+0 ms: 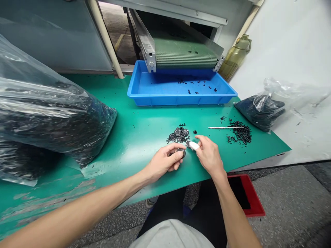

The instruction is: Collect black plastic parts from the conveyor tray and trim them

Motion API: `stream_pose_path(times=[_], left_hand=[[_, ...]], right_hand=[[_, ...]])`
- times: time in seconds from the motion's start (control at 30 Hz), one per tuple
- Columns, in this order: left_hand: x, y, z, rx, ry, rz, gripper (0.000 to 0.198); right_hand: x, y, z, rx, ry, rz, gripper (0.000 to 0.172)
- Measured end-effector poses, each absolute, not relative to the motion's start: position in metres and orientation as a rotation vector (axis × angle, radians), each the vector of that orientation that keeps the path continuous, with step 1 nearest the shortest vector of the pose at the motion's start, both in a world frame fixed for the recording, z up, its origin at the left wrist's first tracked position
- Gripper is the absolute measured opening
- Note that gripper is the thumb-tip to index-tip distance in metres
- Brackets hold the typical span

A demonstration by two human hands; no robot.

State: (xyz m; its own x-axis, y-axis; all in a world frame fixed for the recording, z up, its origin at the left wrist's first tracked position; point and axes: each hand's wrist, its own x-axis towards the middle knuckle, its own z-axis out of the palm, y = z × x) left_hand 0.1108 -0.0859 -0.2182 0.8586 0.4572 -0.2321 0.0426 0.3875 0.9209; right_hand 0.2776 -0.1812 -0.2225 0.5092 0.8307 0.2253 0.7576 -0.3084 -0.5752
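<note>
Black round parts (178, 133) lie in a small heap on the green table (124, 137). Just in front of the heap, my left hand (167, 159) pinches a black ring-shaped part (183, 153) between thumb and fingers. My right hand (209, 154) is beside it, with a white cover (193, 145) on one digit. That covered digit meets another round part (188, 144) at the heap's right edge; whether it is gripped is too small to tell. A single small black part (194, 132) lies above my right hand.
A blue tray (181, 100) with scattered black bits sits under a green conveyor (186, 58). Large clear bags (64, 120) fill the left side. At right are a pen (217, 127), small black pieces (241, 133), a bag (263, 108) and a bottle (235, 57). A red bin (254, 199) stands below.
</note>
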Motion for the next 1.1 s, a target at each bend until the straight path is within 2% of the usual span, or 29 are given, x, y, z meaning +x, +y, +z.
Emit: stream_pose_path(times=[0.2, 0.27, 0.37, 0.53, 0.67, 0.77, 1.0, 1.1], left_hand=[[0.111, -0.082, -0.216, 0.909, 0.463, 0.363, 0.018], [0.111, -0.082, -0.217, 0.921, 0.453, 0.348, 0.017], [0.112, -0.084, -0.216, 0.960, 0.456, 0.339, 0.019], [0.114, -0.087, -0.217, 0.956, 0.511, 0.387, 0.024], [0.114, -0.088, -0.221, 0.990, 0.539, 0.410, 0.033], [0.113, -0.088, -0.224, 1.023, 0.527, 0.398, 0.040], [0.109, -0.069, -0.219, 0.793, 0.594, 0.664, 0.025], [0.106, -0.057, -0.217, 0.676, 0.627, 0.765, 0.017]], right_hand=[[0.281, -0.175, -0.225, -2.197, -1.303, 0.168, 0.012], [0.279, -0.178, -0.225, -2.109, -1.249, 0.245, 0.016], [0.276, -0.180, -0.223, -1.913, -1.290, 0.338, 0.025], [0.268, -0.172, -0.222, -1.827, -1.256, 0.373, 0.018], [0.256, -0.164, -0.219, -1.799, -1.170, 0.383, 0.024], [0.247, -0.159, -0.214, -1.783, -1.318, 0.375, 0.017], [0.248, -0.126, -0.198, -2.164, -1.695, 0.073, 0.024], [0.246, -0.107, -0.197, -2.337, -1.847, 0.079, 0.028]])
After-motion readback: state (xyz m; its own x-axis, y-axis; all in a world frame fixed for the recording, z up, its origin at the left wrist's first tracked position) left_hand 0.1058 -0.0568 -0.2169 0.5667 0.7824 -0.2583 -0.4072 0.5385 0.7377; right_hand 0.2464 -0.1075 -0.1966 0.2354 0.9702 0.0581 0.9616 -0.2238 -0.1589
